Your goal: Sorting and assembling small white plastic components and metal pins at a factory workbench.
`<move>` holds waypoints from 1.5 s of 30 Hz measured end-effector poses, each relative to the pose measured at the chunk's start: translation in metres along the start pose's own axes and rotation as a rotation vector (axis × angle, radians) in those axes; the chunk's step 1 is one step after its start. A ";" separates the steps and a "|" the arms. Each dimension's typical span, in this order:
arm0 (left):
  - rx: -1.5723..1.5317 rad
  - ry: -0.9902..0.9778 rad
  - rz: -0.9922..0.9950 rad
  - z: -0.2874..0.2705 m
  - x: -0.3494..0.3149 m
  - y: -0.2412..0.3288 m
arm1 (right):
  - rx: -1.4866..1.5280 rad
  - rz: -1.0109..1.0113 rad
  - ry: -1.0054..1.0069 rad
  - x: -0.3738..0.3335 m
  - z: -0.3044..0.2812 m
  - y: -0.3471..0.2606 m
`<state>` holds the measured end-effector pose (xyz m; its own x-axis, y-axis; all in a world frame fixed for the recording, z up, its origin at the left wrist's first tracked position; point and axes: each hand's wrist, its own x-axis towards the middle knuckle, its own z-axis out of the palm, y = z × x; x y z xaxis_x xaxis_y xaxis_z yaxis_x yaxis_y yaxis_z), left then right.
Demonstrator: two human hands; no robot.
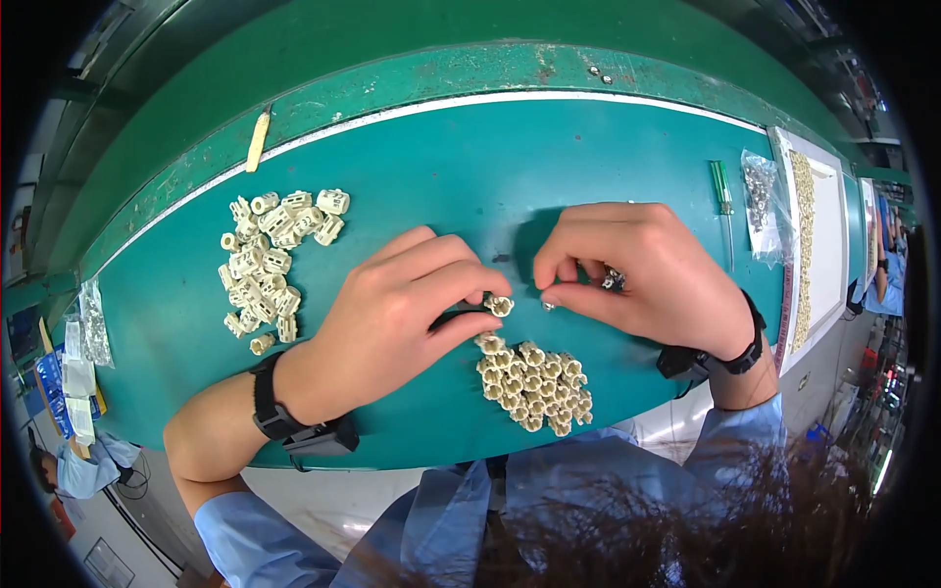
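Observation:
My left hand [387,309] is closed, pinching a small cream plastic socket-like part [501,307] between thumb and forefinger, its open notched end facing up. A short gap to the right, my right hand [652,269] pinches a tiny shiny metal piece [549,306] at the tips of thumb and forefinger. More small metal pieces [614,280] show in the curl of its fingers. Just below the left fingertips, a tight cluster of cream parts [534,385] stands on end with notched openings up. Left of my left hand lies a loose heap of similar parts [257,267].
The green table mat [421,147] runs back to a raised ledge holding a cream-handled tool [259,140]. At the right lie a green-handled screwdriver [722,191], a clear bag of metal pieces [765,206] and a white tray [828,235]. Another clear bag [95,323] lies at the left edge.

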<state>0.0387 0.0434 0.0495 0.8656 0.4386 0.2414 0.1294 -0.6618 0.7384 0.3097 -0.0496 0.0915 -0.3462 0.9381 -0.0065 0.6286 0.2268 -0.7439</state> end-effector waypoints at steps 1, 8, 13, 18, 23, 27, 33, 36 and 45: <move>-0.009 -0.018 0.015 -0.002 0.000 0.001 | 0.001 0.007 -0.002 -0.004 -0.003 -0.002; 0.043 -0.180 0.128 -0.016 -0.003 0.016 | -0.256 -0.070 -0.055 -0.020 -0.002 -0.011; 0.189 -0.126 0.052 -0.046 -0.004 0.048 | -0.190 -0.031 -0.086 -0.024 -0.007 -0.021; 0.528 -0.289 -0.106 -0.108 -0.007 0.076 | -0.121 -0.015 -0.083 -0.025 -0.013 -0.029; 0.766 -0.409 -0.286 -0.146 -0.029 0.089 | 0.017 -0.057 -0.008 -0.022 -0.011 -0.034; 0.831 -0.424 -0.289 -0.148 -0.037 0.082 | 0.053 -0.045 0.022 -0.018 -0.006 -0.039; 0.813 -0.417 -0.381 -0.119 -0.031 0.082 | -0.008 0.070 0.036 -0.022 -0.001 -0.031; 0.913 -0.401 -0.438 -0.110 -0.037 0.077 | -0.029 0.022 0.080 -0.014 0.007 -0.027; 1.051 -0.398 -0.309 -0.100 -0.044 0.076 | -0.078 -0.043 0.090 -0.016 0.005 -0.018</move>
<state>-0.0376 0.0348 0.1584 0.7939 0.5708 -0.2096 0.5369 -0.8198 -0.1991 0.3009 -0.0703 0.1018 -0.3120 0.9461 0.0873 0.6679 0.2838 -0.6880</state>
